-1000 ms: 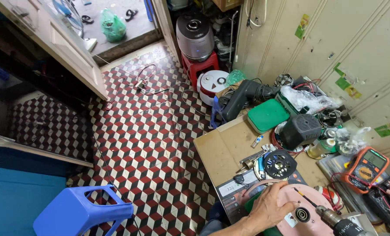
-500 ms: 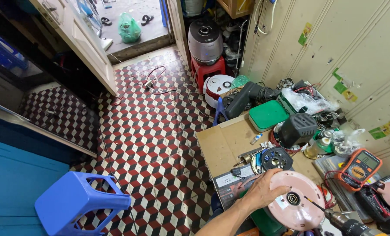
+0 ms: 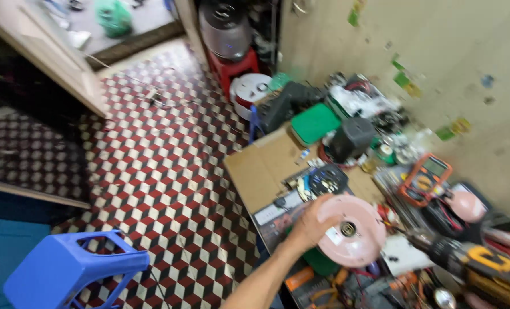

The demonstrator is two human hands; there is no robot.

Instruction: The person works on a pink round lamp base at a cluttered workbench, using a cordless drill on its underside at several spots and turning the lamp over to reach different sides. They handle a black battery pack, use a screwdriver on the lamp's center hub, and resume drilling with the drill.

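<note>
My left hand [image 3: 306,226] grips the left rim of a round pink plastic housing [image 3: 358,243] with a metal hub at its centre, and holds it above the cluttered work area. A yellow and black power drill [image 3: 472,260] comes in from the lower right, its bit pointing at the housing's hub. The hand on the drill lies outside the picture. Just beyond my fingers lies a black round part with coloured wires [image 3: 326,178].
A cardboard sheet [image 3: 261,163] covers the low work surface, with an orange multimeter [image 3: 423,177], a second pink piece [image 3: 465,205], a green-lidded box [image 3: 316,122] and a black box [image 3: 352,137]. A blue plastic stool [image 3: 66,269] stands on the checkered floor; a grey appliance [image 3: 225,23] sits on a red stool.
My left hand has lifted the pink housing up and slightly left, off the surface. The view has swung and blurred, and the drill now shows further right.
</note>
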